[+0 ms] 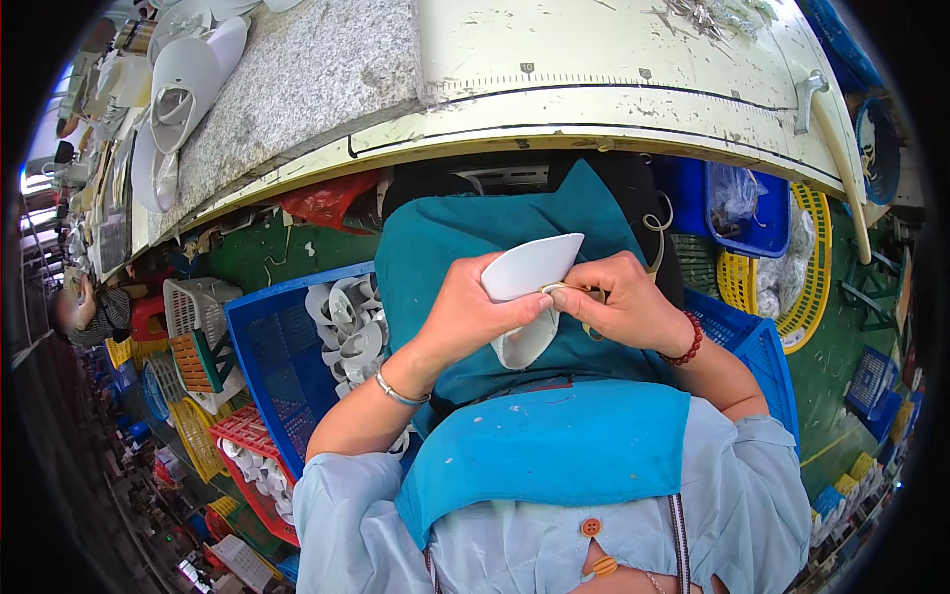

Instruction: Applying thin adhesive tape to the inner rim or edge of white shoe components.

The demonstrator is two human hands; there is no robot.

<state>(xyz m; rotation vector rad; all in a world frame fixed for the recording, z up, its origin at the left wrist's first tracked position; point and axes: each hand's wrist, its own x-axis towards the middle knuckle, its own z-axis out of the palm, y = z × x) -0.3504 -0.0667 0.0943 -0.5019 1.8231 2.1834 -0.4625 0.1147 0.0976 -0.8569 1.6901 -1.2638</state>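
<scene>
Left hand [465, 307] fingers curled, right hand [618, 302] fingers pinched, hands touching; forearms bent inward

White shell piece [529, 269], teal apron [554, 436] — blue crate [272, 361], red bead bracelet [690, 342], yellow basket [807, 287]

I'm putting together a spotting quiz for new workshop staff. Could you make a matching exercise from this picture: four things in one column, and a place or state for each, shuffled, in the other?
Things:
1. white moulded piece
2. blue crate
3. red bead bracelet
4. yellow basket

Places or states:
A. on the right wrist
B. on the floor to the person's right, under the table edge
C. held over the lap in both hands, the left hand and the right hand
D. beside the left knee, holding more white pieces

Pairs: 1-C, 2-D, 3-A, 4-B
</scene>
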